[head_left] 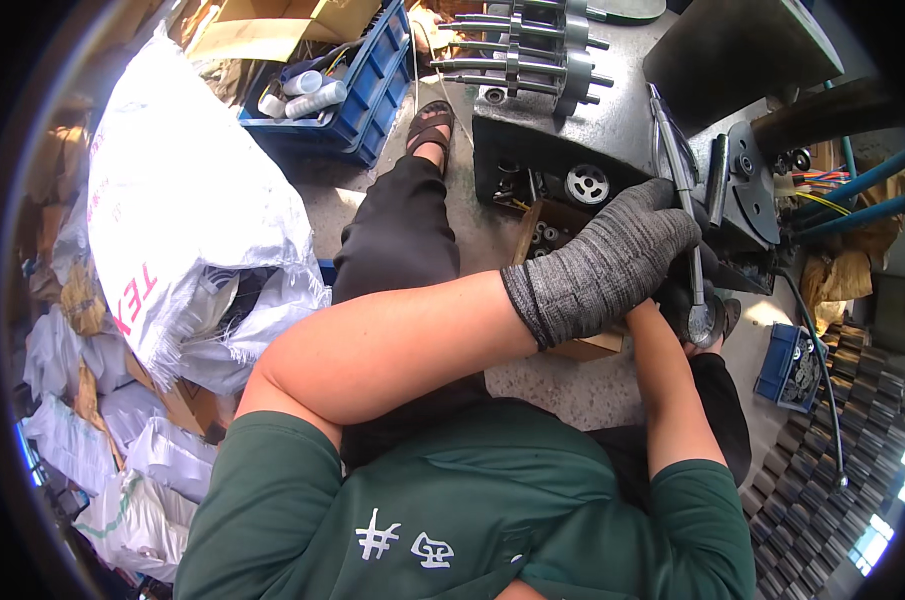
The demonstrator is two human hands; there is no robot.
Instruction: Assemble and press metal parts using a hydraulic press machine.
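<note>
A grey knitted glove covers my left hand (612, 262), which reaches across to the right. Its fingers are closed around a long silver metal rod (684, 165). The rod has a narrow tip at its far end and a round head (700, 322) at its near end. Below and behind the left glove is my right hand (677, 292) in a dark glove, close to the rod's lower part. Its fingers are mostly hidden, so its grip does not show. Right beside the rod stands a dark round plate with slots (750, 170), part of a fixture on the bench.
The metal bench (612, 110) carries a rack of several rods (522, 65) and a large dark block (742, 60). A white handwheel-like disc (587, 184) sits under its edge. Blue crates (367, 120) and a white sack (192, 220) stand left; a small blue bin (787, 365) lies right.
</note>
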